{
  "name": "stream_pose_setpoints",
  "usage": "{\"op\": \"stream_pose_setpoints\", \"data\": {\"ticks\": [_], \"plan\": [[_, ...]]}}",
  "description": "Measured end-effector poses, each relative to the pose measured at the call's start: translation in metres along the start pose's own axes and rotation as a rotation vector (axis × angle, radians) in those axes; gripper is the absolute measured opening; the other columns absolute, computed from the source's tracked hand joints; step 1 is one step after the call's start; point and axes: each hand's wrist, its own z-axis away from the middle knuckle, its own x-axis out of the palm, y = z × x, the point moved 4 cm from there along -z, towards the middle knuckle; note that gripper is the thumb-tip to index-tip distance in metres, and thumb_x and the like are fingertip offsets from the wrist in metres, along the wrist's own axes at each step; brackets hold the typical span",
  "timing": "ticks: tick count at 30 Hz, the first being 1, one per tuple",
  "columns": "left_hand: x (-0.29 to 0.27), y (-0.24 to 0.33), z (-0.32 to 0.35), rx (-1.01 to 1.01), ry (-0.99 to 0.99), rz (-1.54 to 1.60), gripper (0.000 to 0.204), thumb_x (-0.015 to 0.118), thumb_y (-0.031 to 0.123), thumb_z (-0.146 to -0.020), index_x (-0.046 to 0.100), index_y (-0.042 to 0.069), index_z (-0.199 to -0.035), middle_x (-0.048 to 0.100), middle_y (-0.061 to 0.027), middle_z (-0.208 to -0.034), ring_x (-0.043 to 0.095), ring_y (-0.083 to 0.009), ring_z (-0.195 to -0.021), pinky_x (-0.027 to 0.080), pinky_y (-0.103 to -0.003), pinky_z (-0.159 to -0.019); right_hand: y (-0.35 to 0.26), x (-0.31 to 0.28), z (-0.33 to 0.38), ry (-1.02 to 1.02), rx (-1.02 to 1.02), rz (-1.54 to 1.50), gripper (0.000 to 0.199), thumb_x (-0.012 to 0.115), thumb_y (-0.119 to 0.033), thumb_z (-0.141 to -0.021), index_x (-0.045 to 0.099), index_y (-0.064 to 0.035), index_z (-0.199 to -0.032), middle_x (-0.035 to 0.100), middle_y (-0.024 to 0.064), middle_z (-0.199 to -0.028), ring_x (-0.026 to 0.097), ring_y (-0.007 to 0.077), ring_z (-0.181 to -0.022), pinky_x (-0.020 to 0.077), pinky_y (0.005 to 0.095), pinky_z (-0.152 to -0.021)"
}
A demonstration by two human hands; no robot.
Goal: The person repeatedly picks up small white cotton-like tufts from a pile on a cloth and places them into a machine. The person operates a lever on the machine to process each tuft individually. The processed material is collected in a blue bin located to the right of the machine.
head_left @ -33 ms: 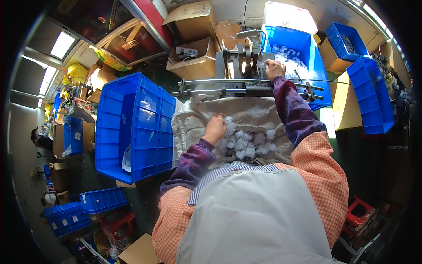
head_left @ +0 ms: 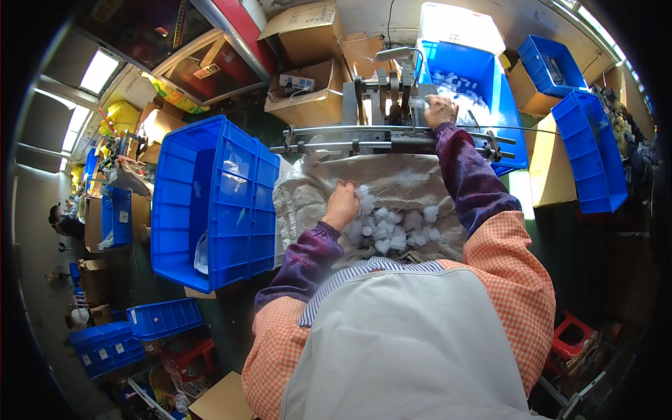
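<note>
White round-headed bristle brushes [head_left: 383, 222] with thin stems lie heaped on a beige cloth [head_left: 413, 178] spread before me. At the heap's left edge is my left hand [head_left: 342, 204], fingers curled in beside a brush head; what they grip is hidden. Farther off, my right hand [head_left: 442, 110] is at the right side of a dark metal machine [head_left: 381, 105], its fingers bent against a block there. Anything between those fingers is too small to make out. Two horizontal metal rods [head_left: 336, 130] run along the machine's near side, under my right wrist.
A large blue crate [head_left: 213, 203] stands on its side at my left. Behind the right hand, a blue bin [head_left: 498, 105] holds many white pieces. Cardboard boxes [head_left: 304, 87] sit behind the machine. More blue crates [head_left: 591, 150] are at the right.
My right hand has shifted slightly to the right at the machine's block. My left hand and the heap look the same.
</note>
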Motion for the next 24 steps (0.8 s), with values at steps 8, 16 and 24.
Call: {"op": "stream_pose_setpoints", "data": {"ticks": [8,16,24], "plan": [[-0.025,0.015,-0.002,0.064,0.119,-0.047,0.019,0.050,0.000,-0.076,0.046,0.000,-0.095,0.055,-0.0210,-0.089,0.058,-0.0381,-0.081,0.049,-0.043,-0.069,-0.016,-0.012,0.022,0.026,-0.045,-0.044,0.027,0.057,-0.029,-0.074,0.064,-0.0115,-0.093,0.050,0.0059,-0.105,0.038,0.0252,-0.108,0.0262,0.0429,-0.092],[-0.051,0.030,-0.006,0.039,0.145,-0.078,0.015,0.052,0.002,-0.079,0.049,0.001,-0.093,0.057,-0.0175,-0.084,0.058,-0.0354,-0.080,0.047,-0.042,-0.068,-0.074,-0.005,0.027,0.069,-0.103,0.023,0.024,0.053,-0.025,-0.077,0.062,-0.0137,-0.095,0.050,0.0053,-0.105,0.039,0.0253,-0.105,0.0254,0.0422,-0.090],[-0.082,0.028,-0.002,0.115,0.304,0.236,0.010,0.055,0.003,-0.078,0.056,0.001,-0.088,0.059,-0.0151,-0.084,0.057,-0.0343,-0.076,0.045,-0.040,-0.069,-0.030,-0.012,0.022,-0.017,-0.071,0.021,0.025,0.053,-0.026,-0.078,0.061,-0.0122,-0.097,0.053,0.0073,-0.102,0.045,0.0257,-0.105,0.0311,0.0448,-0.091]]}}
